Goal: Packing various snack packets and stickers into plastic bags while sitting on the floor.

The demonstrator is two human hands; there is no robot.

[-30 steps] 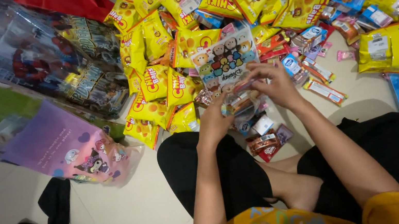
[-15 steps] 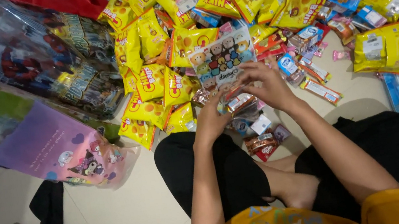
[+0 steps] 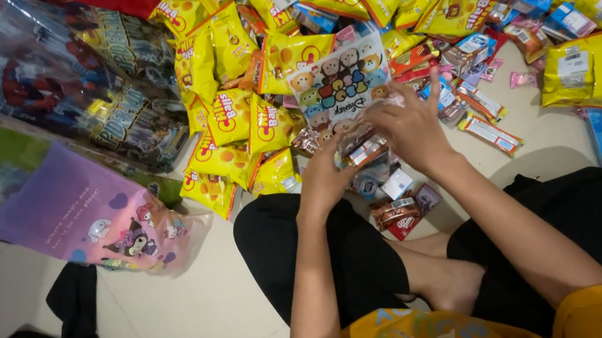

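Both hands, left (image 3: 326,181) and right (image 3: 409,126), grip a clear cartoon-printed bag (image 3: 341,89) over the lap, apparently loading small snack packets (image 3: 365,150); next needs its mouth kept open.

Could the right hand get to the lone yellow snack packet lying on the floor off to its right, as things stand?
Probably yes. The right hand is busy on the cartoon-printed bag, but only small wrappers and bare floor lie between it and the yellow snack packet; nothing covers the packet.
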